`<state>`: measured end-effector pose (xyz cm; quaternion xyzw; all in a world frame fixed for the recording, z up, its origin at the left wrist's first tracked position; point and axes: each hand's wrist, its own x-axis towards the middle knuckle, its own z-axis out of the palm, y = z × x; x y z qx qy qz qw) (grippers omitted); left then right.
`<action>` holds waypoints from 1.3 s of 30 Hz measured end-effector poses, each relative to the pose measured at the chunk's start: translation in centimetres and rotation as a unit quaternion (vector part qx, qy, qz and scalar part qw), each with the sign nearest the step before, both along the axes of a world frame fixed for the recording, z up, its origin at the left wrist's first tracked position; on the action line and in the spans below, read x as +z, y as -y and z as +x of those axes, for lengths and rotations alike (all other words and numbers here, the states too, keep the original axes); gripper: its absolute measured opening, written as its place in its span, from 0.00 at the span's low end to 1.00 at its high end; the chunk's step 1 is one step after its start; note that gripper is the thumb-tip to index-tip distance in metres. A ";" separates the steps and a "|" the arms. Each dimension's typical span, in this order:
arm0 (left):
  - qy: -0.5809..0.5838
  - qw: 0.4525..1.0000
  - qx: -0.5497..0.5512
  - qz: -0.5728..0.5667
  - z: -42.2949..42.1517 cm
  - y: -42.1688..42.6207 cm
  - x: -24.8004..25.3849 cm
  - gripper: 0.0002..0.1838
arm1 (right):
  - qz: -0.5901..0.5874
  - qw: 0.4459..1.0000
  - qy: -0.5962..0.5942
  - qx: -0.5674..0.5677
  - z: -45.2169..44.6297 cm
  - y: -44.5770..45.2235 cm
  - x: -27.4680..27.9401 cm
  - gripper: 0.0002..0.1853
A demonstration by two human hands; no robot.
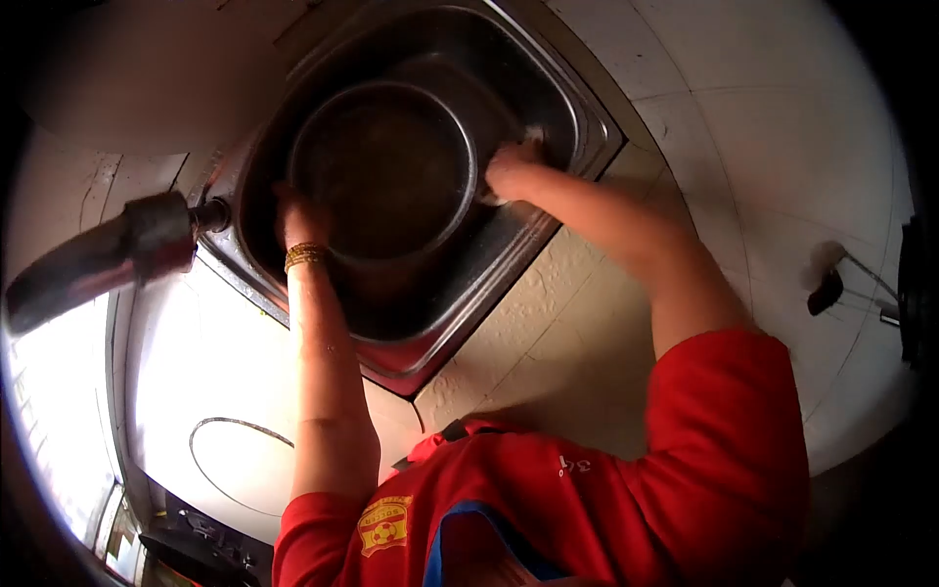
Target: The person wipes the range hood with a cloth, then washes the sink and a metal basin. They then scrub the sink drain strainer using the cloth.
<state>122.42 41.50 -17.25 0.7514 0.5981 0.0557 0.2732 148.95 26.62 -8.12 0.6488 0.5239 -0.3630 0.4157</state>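
A large round metal pan [391, 256] rests inside the dark metal sink [430, 328], with murky brownish contents. At the pan's left rim is my left hand [301, 217], bangles at its wrist; its fingers are in shadow and their hold on the rim is unclear. To the right of the pan, my right hand [514, 171] is closed on a pale, crumpled cloth-like piece [492, 198], which shows below and above the fingers against the sink's right side.
A faucet [161, 235] juts over the sink's left edge. Water drops lie on the tiled counter [533, 303]. A thin curved cable or hose [230, 421] lies at the lower left. A dark object with a thin metal rod [827, 292] is at the far right.
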 end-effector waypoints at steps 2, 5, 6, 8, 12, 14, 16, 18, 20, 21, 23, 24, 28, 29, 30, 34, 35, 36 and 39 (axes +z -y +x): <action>0.016 0.999 -0.008 0.040 0.0 -0.7 0.0 0.31 | -0.005 0.993 -0.119 0.015 -2.3 0.4 -1.2 0.23; -0.111 0.988 -0.099 0.031 -0.6 -1.9 -2.3 0.29 | 0.078 0.963 -0.230 -0.117 -3.4 2.5 -2.8 0.23; -0.152 0.979 -0.129 0.027 -1.0 -2.2 -3.7 0.29 | 0.079 0.963 -0.228 -0.117 -3.1 2.0 -1.4 0.23; -0.077 0.989 -0.115 0.050 -1.8 -2.8 -6.6 0.28 | 0.052 0.984 -0.172 -0.011 -1.9 1.5 0.6 0.21; -0.353 0.853 -0.335 0.187 -0.8 -1.6 -1.9 0.27 | 0.131 0.971 -0.023 0.200 7.0 0.3 4.0 0.15; -0.098 0.959 -0.192 0.184 -0.5 -1.3 -2.1 0.27 | 0.274 0.904 0.032 0.328 11.4 0.1 1.4 0.15; 0.013 0.994 -0.086 0.059 0.3 -1.0 0.7 0.26 | 0.465 0.842 -0.218 0.162 14.5 -1.8 0.0 0.14; 0.026 0.998 -0.028 -0.059 -0.3 -1.1 -0.6 0.25 | 0.548 0.693 -0.464 -0.062 15.5 -3.9 -0.5 0.13; 0.054 0.996 -0.071 0.013 -1.2 -1.3 -4.9 0.26 | 0.532 0.738 0.055 0.412 13.6 -9.1 2.3 0.15; 0.087 0.994 -0.055 0.032 -0.7 -1.2 -4.1 0.27 | 0.538 0.733 0.056 0.411 12.5 -11.3 2.6 0.15; -0.157 0.958 -0.202 0.128 -0.1 -1.1 -2.7 0.25 | 0.561 0.751 -0.023 0.348 10.9 -14.2 2.2 0.14; -0.067 0.989 -0.130 0.020 0.6 -0.8 0.6 0.24 | 0.564 0.749 -0.021 0.347 11.2 -14.5 1.5 0.14; -0.329 0.870 -0.359 0.083 0.7 -1.3 -0.5 0.27 | 0.590 0.704 -0.021 0.395 13.5 -12.0 1.5 0.14; -0.422 0.773 -0.452 0.144 0.2 -1.4 -2.1 0.28 | 0.603 0.722 -0.013 0.339 13.0 -10.3 2.2 0.15; -0.302 0.862 -0.367 0.172 -0.2 -1.2 -4.0 0.25 | 0.613 0.736 -0.007 0.286 12.5 -8.6 3.0 0.16; 0.103 0.966 -0.055 0.229 -0.2 -1.3 -4.1 0.20 | 0.513 0.833 0.070 0.195 10.0 1.2 4.8 0.15; 0.017 0.995 -0.086 0.044 1.1 -1.2 1.6 0.26 | 0.504 0.851 0.072 0.127 9.2 3.4 4.7 0.13; -0.019 0.993 -0.100 -0.053 1.3 -1.0 3.0 0.32 | 0.493 0.865 0.072 0.059 8.5 5.1 4.9 0.12; 0.011 0.992 -0.105 -0.068 0.9 -0.3 3.2 0.37 | 0.457 0.883 0.099 -0.035 7.4 6.8 6.1 0.12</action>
